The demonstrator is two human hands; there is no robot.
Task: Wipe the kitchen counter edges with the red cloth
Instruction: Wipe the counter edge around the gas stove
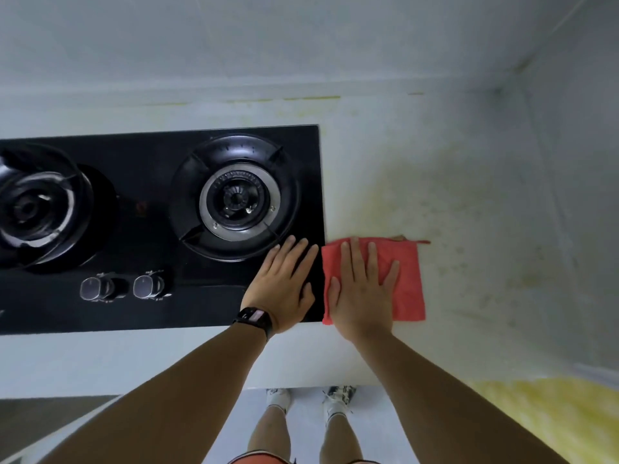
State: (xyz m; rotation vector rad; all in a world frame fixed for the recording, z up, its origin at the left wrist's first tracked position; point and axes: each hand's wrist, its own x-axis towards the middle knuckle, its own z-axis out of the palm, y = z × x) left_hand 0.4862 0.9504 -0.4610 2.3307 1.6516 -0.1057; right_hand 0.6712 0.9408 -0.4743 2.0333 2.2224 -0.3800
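I have a single view, from the camera on the person's head, looking almost straight down over the front edge of the kitchen counter [469, 182]. It sits close above the work, so both forearms reach up from the bottom of the frame. The wide lens bends the counter's back edge and the wall behind it. The black hob [160, 229] fills the counter's left half and is cut off at the left border; the right end runs into a corner. Below the front edge I see the floor and the person's shoes [338, 395].

Dim, soft overall, wide-angle bending, perhaps motion-blurred
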